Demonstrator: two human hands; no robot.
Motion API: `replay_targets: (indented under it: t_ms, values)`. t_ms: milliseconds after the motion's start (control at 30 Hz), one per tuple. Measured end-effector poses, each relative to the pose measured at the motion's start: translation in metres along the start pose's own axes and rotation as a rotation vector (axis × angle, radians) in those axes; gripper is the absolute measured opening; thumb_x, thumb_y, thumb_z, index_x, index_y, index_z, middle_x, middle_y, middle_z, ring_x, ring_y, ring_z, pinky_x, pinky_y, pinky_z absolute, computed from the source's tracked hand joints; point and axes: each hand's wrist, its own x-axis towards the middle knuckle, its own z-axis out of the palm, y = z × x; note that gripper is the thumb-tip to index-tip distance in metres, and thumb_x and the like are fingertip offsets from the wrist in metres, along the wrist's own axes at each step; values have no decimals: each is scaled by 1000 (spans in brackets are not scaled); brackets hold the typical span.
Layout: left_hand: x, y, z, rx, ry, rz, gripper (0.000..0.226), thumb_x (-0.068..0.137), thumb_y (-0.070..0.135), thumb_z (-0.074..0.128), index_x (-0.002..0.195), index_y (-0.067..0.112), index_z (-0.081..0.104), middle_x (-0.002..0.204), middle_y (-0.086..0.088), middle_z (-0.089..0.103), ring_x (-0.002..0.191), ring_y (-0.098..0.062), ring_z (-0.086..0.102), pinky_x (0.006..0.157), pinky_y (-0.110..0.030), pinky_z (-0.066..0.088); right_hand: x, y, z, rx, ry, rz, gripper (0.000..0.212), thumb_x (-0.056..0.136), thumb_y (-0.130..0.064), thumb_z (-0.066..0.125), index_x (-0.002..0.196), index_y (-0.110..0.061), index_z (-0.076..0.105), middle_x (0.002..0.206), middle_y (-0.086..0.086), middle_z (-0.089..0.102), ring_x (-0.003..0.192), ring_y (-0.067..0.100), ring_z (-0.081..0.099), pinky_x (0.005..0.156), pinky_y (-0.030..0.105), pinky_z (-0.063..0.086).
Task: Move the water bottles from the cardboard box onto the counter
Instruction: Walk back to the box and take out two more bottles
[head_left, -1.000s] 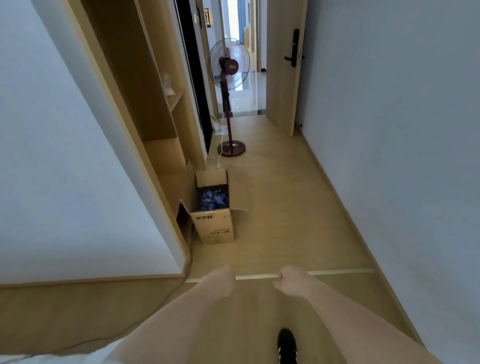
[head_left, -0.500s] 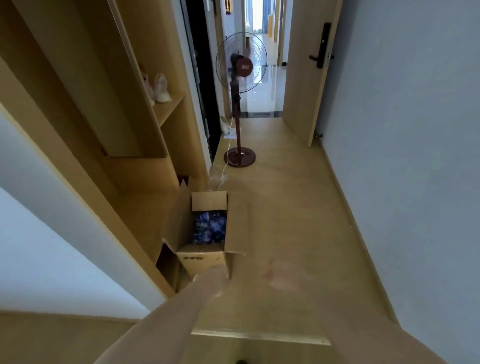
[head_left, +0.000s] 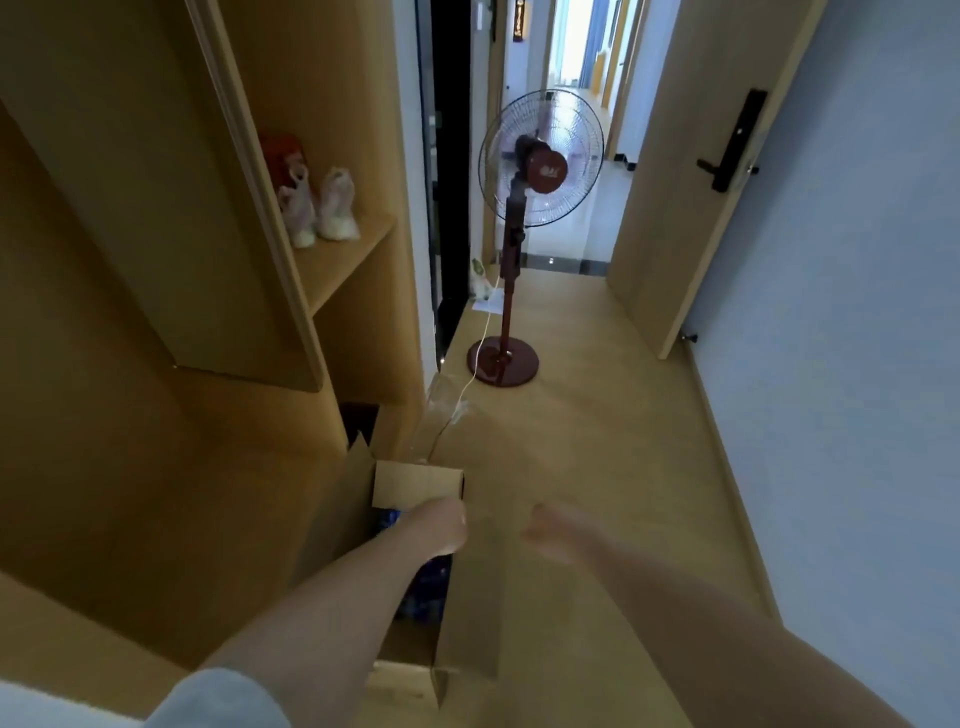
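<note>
While unopened work remains: approach stage judged, no bottle lifted yet.
Box (head_left: 415, 488): open cardboard, lower centre of frame, on floor against wooden cabinet; long axis running away from viewer, flaps folded out.
Bottles (head_left: 431, 587): blue-wrapped, packed inside box, mostly hidden behind left forearm; count not readable.
Left hand (head_left: 439, 527): lower centre, directly over box opening; fingers curled under, holding nothing visible; blurred, so grip state judged loosely closed on nothing.
Right hand (head_left: 545, 530): just right of box, over right flap and floor; fingers curled, holding nothing; blurred.
Key relation: bottles lying straight below and slightly toward viewer from left hand; left hand nearer, right hand offset to right of opening.
Next move, judged: downward reach into box, left first; right needing to shift left over opening.
Counter: not identified with certainty; wooden ledge (head_left: 104, 649) at lower left a possible candidate.
Shelf (head_left: 348, 260): upper left, carrying small pale bags.
Fan (head_left: 540, 161): upper centre, standing on floor well beyond box.
Door (head_left: 691, 182): upper right, ajar.
</note>
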Motion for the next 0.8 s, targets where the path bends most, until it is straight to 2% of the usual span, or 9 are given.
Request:
replay_targets:
  t_ms: [100,167,233,267,367,467,567,700,800]
  values:
    - [39,-4,-37,-107,16,1,34,100,7,33,74,7,56,78,-12,52,69,-23,50,67,-34,42,40,-14,-41,23,-27,-55,41,98,-29,48,132,-8,51,124,12,57,110,23,56,88,29,45]
    - [59,-15,-48,-161,-1,-48,30,100,9,34,96,3,62,98,-14,60,87,-26,56,81,-37,46,63,-24,-53,43,-65,-73,31,96,-25,49,124,-11,54,103,2,57,99,19,54,85,31,46]
    - [75,-30,-50,-228,5,-90,33,99,9,34,70,12,50,76,-7,49,67,-17,45,65,-31,38,87,-34,-61,-29,-103,-124,17,96,-28,47,86,-17,55,78,-8,41,80,13,47,74,28,41]
    - [81,-35,-54,-274,28,-117,39,99,8,34,61,16,37,67,-3,40,60,-14,37,58,-28,32,98,-42,-65,-59,-143,-147,20,98,-30,46,79,-23,48,77,-10,39,77,10,44,70,26,38]
    - [104,-61,-58,-417,46,-246,42,99,10,35,59,20,29,64,1,35,58,-10,33,52,-22,25,140,-67,-73,-197,-245,-278,17,100,-35,41,87,-26,45,77,-8,40,64,5,37,62,22,31]
    - [126,-81,-61,-576,82,-396,42,100,9,34,59,19,31,63,0,34,56,-9,32,49,-20,24,189,-92,-82,-309,-356,-336,35,98,-30,43,65,-21,32,60,-4,30,48,11,23,54,30,23]
    - [153,-89,-62,-679,117,-531,43,99,7,34,57,16,30,60,-1,34,51,-11,31,48,-21,26,233,-111,-95,-401,-473,-449,43,98,-22,43,59,-20,26,54,-3,23,44,11,16,49,30,17]
    - [183,-82,-59,-798,168,-692,40,98,11,42,60,23,36,68,2,41,64,-14,43,64,-25,40,281,-121,-110,-521,-548,-531,43,98,-21,43,59,-19,25,54,-2,23,45,11,18,50,31,18]
    - [195,-78,-57,-898,185,-782,27,97,12,46,73,21,54,100,-8,60,90,-17,46,90,-31,45,313,-126,-116,-589,-613,-576,44,99,-23,44,60,-18,26,54,-3,24,45,11,21,51,30,21]
